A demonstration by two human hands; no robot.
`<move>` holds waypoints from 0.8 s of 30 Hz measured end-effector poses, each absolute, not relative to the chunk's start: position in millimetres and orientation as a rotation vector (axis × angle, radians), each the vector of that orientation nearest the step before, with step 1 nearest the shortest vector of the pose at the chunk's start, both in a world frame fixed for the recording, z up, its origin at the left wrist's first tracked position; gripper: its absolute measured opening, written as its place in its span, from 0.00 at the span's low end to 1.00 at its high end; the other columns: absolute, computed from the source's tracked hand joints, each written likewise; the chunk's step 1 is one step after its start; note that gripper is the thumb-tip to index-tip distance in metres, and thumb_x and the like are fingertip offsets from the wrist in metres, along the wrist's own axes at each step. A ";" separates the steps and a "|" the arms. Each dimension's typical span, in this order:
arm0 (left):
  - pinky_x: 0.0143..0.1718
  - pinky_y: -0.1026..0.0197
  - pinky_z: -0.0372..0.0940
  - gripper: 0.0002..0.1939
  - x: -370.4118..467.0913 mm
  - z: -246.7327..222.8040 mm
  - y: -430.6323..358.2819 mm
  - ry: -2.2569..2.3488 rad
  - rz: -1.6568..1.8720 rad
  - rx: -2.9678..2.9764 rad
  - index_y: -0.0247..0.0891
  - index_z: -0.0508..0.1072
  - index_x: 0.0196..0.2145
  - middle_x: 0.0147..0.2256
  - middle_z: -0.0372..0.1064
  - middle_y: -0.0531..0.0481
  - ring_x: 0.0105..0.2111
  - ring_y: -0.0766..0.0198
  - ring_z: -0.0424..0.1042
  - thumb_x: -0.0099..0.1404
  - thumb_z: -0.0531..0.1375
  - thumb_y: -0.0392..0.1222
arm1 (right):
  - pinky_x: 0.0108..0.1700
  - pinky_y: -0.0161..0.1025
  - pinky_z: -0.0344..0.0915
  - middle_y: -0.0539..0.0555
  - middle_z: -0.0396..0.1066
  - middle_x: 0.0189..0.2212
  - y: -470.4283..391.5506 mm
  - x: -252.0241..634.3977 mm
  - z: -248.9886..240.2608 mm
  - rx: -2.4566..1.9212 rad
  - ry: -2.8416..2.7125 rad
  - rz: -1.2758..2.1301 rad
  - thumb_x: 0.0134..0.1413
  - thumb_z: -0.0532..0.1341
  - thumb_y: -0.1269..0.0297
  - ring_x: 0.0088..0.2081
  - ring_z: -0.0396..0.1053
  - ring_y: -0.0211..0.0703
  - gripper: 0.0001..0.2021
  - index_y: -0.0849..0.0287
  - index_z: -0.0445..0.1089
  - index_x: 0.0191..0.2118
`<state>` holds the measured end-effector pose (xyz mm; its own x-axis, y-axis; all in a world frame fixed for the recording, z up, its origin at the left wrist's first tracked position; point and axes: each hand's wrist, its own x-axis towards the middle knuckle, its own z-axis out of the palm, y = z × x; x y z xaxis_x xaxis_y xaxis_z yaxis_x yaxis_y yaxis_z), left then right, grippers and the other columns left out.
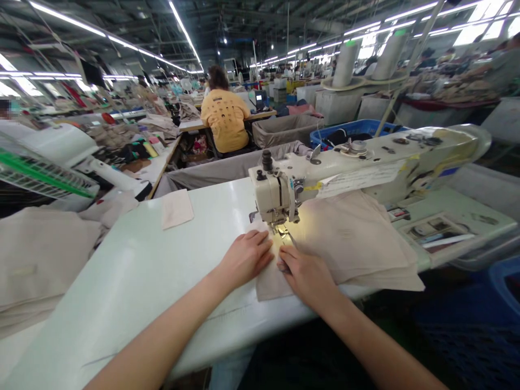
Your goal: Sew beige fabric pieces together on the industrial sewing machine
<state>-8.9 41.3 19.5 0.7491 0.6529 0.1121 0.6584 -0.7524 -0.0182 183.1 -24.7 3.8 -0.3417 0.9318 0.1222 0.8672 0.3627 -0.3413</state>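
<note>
A white sewing machine [270, 195] stands on a pale green table, its needle area lit yellow. Under its presser foot lies a beige cloth piece [270, 284]. My left hand [247, 255] rests on that cloth just left of the foot, palm down, fingers side by side and lying flat. My right hand [306, 273] is at the cloth's right side, close to the foot, its fingers bent and pressed together; a small dark thing shows under them, too hidden to name. Right of the needle, a stack of beige cloth [357, 238] lies beneath the machine's arm.
One small beige piece [177, 208] lies on the table's [195, 227] far left. More beige cloth [44, 249] is piled at the left, near a white fan [60, 157]. A person in a yellow shirt [225, 119] sits ahead. Blue crates [471, 319] stand lower right.
</note>
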 end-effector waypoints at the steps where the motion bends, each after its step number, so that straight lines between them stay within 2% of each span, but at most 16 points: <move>1: 0.49 0.50 0.70 0.09 -8.9 20.6 45.2 -1.080 -0.151 -2.882 0.39 0.73 0.47 0.49 0.71 0.42 0.50 0.53 0.71 0.72 0.57 0.43 | 0.39 0.36 0.70 0.54 0.75 0.51 -22.0 182.0 4.1 -1.594 -2.330 0.305 0.67 0.57 0.68 0.39 0.77 0.44 0.08 0.58 0.73 0.47; 6: 0.53 0.49 0.68 0.10 -7.1 24.2 44.9 -1.149 -0.143 -2.856 0.38 0.72 0.49 0.50 0.71 0.42 0.52 0.52 0.71 0.70 0.59 0.41 | 0.36 0.36 0.67 0.55 0.76 0.50 -25.8 186.9 -4.1 -1.495 -2.144 0.164 0.63 0.59 0.71 0.36 0.76 0.42 0.07 0.58 0.72 0.45; 9: 0.56 0.46 0.66 0.11 -5.5 21.2 32.4 -1.167 -0.205 -2.854 0.38 0.72 0.49 0.53 0.70 0.41 0.55 0.51 0.69 0.70 0.58 0.38 | 0.37 0.35 0.65 0.54 0.77 0.39 -39.7 196.6 -11.2 -1.377 -1.908 0.032 0.67 0.55 0.70 0.35 0.74 0.41 0.07 0.58 0.71 0.40; 13: 0.58 0.45 0.65 0.14 -5.6 10.2 19.6 -1.104 -0.346 -2.909 0.39 0.71 0.53 0.56 0.69 0.40 0.57 0.51 0.68 0.71 0.56 0.39 | 0.34 0.34 0.61 0.51 0.71 0.28 -55.4 204.9 -20.0 -1.316 -1.845 -0.066 0.70 0.54 0.64 0.28 0.69 0.38 0.12 0.57 0.67 0.33; 19: 0.60 0.42 0.64 0.17 -9.2 -1.0 15.9 -1.111 -0.419 -2.914 0.39 0.69 0.57 0.59 0.67 0.39 0.59 0.50 0.67 0.73 0.53 0.40 | 0.30 0.35 0.56 0.48 0.68 0.24 -56.7 203.0 -38.1 -1.297 -1.945 -0.180 0.71 0.53 0.64 0.25 0.67 0.37 0.13 0.58 0.68 0.34; 24: 0.61 0.42 0.62 0.19 -11.4 -5.2 14.4 -1.124 -0.379 -2.918 0.39 0.67 0.59 0.63 0.63 0.39 0.63 0.49 0.63 0.74 0.52 0.39 | 0.29 0.38 0.53 0.46 0.63 0.19 -53.8 199.7 -41.1 -1.304 -1.965 -0.276 0.72 0.53 0.61 0.22 0.63 0.37 0.19 0.56 0.64 0.25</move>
<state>-11.4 14.4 -5.2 0.7162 0.6623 0.2201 0.6604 -0.7451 0.0933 199.7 -53.8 -41.1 -0.2014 0.7012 0.6839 0.8625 0.4579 -0.2155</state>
